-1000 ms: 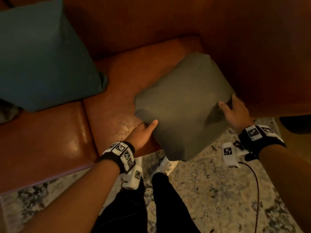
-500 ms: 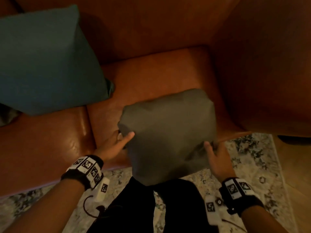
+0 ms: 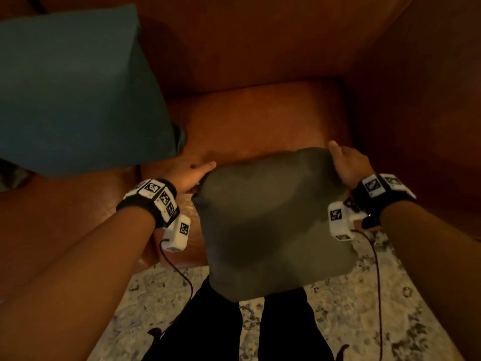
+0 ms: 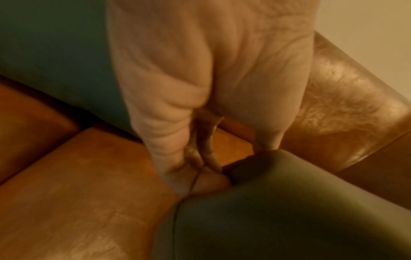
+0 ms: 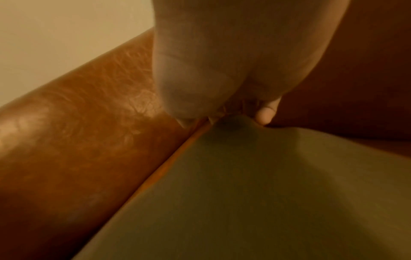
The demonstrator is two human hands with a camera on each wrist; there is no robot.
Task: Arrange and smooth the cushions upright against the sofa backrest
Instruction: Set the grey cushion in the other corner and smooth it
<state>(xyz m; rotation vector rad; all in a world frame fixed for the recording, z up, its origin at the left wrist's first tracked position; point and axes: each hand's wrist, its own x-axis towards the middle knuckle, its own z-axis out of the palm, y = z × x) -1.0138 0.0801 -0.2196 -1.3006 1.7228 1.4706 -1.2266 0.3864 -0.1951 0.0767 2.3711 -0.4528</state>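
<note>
Grey cushion (image 3: pixel 273 222) hangs between left hand (image 3: pixel 188 174) and right hand (image 3: pixel 348 165), each grip on a top corner.

The brown leather sofa (image 3: pixel 260 121) stands on a patterned rug (image 3: pixel 351 321). A teal cushion (image 3: pixel 73 92) rests on the left seat section, leaning against the backrest (image 3: pixel 247 40). The right seat section adjoins the armrest (image 3: pixel 416 113). The person's dark-trousered legs (image 3: pixel 213 329) stand on the rug.
</note>
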